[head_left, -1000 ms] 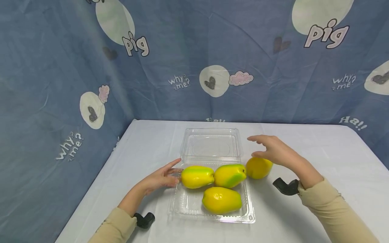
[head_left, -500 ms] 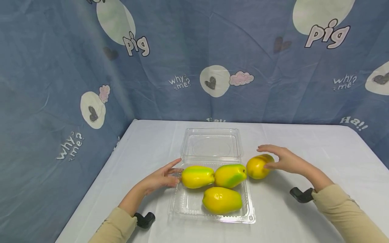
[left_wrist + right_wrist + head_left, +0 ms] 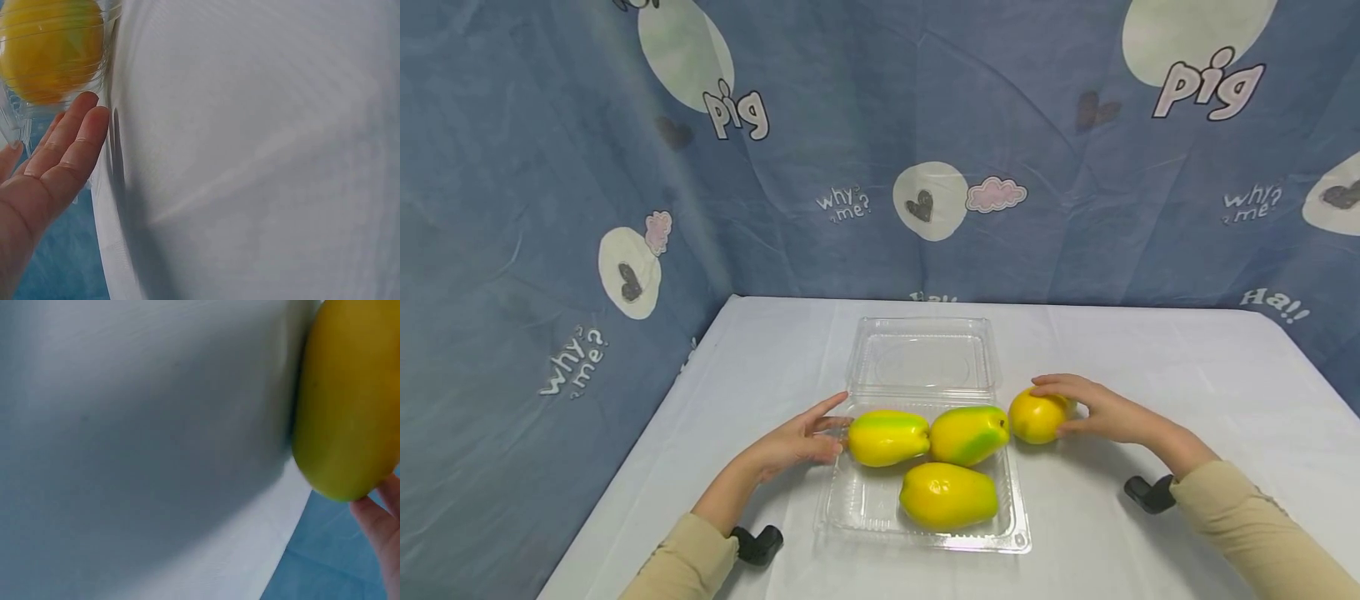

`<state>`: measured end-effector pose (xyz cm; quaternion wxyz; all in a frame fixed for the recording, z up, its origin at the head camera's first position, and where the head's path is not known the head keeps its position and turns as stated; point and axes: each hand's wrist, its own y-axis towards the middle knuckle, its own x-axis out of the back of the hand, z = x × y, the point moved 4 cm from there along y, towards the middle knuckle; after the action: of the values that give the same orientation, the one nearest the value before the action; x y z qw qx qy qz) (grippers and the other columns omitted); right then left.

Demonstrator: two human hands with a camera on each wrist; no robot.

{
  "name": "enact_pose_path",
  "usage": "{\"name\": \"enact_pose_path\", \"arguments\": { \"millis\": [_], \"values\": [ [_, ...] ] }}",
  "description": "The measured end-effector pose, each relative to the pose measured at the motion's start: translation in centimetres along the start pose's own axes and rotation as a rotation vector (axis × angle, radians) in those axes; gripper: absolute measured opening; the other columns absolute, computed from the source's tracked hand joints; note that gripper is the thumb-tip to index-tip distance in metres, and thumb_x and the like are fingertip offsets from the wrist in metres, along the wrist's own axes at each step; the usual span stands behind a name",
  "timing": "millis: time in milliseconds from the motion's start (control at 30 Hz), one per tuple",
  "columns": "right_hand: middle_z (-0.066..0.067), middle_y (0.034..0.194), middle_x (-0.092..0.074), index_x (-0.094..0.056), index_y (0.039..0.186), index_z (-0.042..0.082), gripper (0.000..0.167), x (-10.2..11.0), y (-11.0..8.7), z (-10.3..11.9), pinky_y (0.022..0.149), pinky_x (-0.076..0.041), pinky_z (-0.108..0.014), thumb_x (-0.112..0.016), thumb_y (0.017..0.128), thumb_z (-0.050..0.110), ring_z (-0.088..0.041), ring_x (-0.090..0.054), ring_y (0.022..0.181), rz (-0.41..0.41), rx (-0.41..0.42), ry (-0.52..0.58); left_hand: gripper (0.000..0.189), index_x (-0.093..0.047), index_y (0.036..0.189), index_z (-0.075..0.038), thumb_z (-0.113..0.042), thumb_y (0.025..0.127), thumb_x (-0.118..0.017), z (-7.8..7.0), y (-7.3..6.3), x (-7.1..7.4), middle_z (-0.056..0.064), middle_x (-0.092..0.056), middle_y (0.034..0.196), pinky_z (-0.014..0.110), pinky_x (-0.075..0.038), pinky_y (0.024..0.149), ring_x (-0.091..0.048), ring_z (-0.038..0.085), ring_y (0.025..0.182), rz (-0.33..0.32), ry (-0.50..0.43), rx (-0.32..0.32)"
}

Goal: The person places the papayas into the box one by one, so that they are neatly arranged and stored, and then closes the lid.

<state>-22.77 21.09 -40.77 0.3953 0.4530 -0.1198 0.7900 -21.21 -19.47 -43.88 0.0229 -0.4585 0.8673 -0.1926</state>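
Fingers (image 3: pixel 1052 387) bent round a lone papaya (image 3: pixel 1034 419); others loosely spread

A white-clothed table (image 3: pixel 1187 358) fills the lower frame; at its middle a clear clamshell (image 3: pixel 925 540) lies open, its lid (image 3: pixel 925 358) folded back, leaving the base (image 3: pixel 867 502) uncovered; the left hand (image 3: pixel 790 443), slack-fingered, is at or just beside the base's left wall, perhaps to steady it; the right hand (image 3: pixel 1108 414) holds the lone papaya on the table just right of the base, fingers over its top, thumb (image 3: pixel 1071 426) low, likely for a secure grip; three more papayas (image 3: pixel 949 497) lie in the base, two in a row behind one.
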Motion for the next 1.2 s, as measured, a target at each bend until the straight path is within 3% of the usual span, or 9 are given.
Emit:
{"name": "enact_pose_path", "arguments": {
  "millis": [100,300,567,667,900,1200],
  "values": [
    [-0.017,0.131,-0.047,-0.053,0.125,0.011,0.054,-0.12,-0.03,-0.09,0.101,-0.032,-0.026,-0.073,0.076,0.022,-0.035,-0.039,0.119,-0.005,0.03,-0.019,0.084,-0.012,0.148,-0.022,-0.02,0.084,-0.066,0.04,-0.06,0.03,0.021,-0.027,0.146,0.041,-0.045,0.092,-0.045,0.033,0.122,-0.001,0.0,0.0],
    [-0.017,0.13,-0.049,-0.051,0.127,0.008,0.059,-0.21,0.17,-0.21,0.093,-0.036,-0.053,-0.075,0.073,0.016,-0.036,-0.042,0.115,0.009,0.004,-0.045,0.084,-0.012,0.148,-0.022,-0.021,0.084,-0.066,0.18,-0.06,0.03,0.022,-0.027,0.146,0.04,-0.046,0.092,-0.046,0.033,0.122,0.007,-0.01,-0.006],
    [-0.013,0.127,-0.053,-0.05,0.129,0.005,0.063,-0.34,0.32,-0.79,0.092,-0.036,-0.05,-0.075,0.074,0.024,-0.028,-0.045,0.107,0.07,-0.174,-0.012,0.084,-0.013,0.148,-0.023,-0.022,0.084,-0.067,0.21,-0.06,-0.01,0.021,-0.028,0.146,0.04,-0.046,0.092,-0.047,0.032,0.121,-0.001,-0.005,-0.002],
    [-0.013,0.125,-0.054,-0.05,0.128,0.005,0.062,-0.51,0.41,-0.77,0.093,-0.036,-0.05,-0.075,0.074,0.023,-0.03,-0.046,0.11,0.057,-0.156,0.005,0.084,-0.013,0.148,-0.022,-0.022,0.084,-0.067,0.15,-0.1,0.0,0.021,-0.028,0.145,0.04,-0.046,0.092,-0.047,0.032,0.121,-0.003,-0.006,-0.001],
    [-0.008,0.123,-0.055,-0.052,0.125,0.011,0.058,-0.89,0.14,-0.51,0.094,-0.04,-0.036,-0.075,0.075,0.024,-0.022,-0.049,0.11,-0.01,-0.124,0.041,0.083,-0.013,0.148,-0.023,-0.022,0.084,-0.066,0.08,-0.13,0.01,0.021,-0.028,0.146,0.04,-0.046,0.092,-0.047,0.032,0.121,-0.001,-0.003,-0.001],
    [-0.015,0.123,-0.054,-0.051,0.127,0.008,0.06,-0.63,-0.06,-0.16,0.091,-0.04,-0.053,-0.075,0.074,0.024,-0.034,-0.05,0.11,-0.048,-0.166,-0.023,0.083,-0.013,0.148,-0.023,-0.021,0.085,-0.066,0.0,-0.21,0.05,0.021,-0.027,0.146,0.04,-0.046,0.091,-0.046,0.032,0.122,0.002,-0.007,-0.005]
  ]
}}
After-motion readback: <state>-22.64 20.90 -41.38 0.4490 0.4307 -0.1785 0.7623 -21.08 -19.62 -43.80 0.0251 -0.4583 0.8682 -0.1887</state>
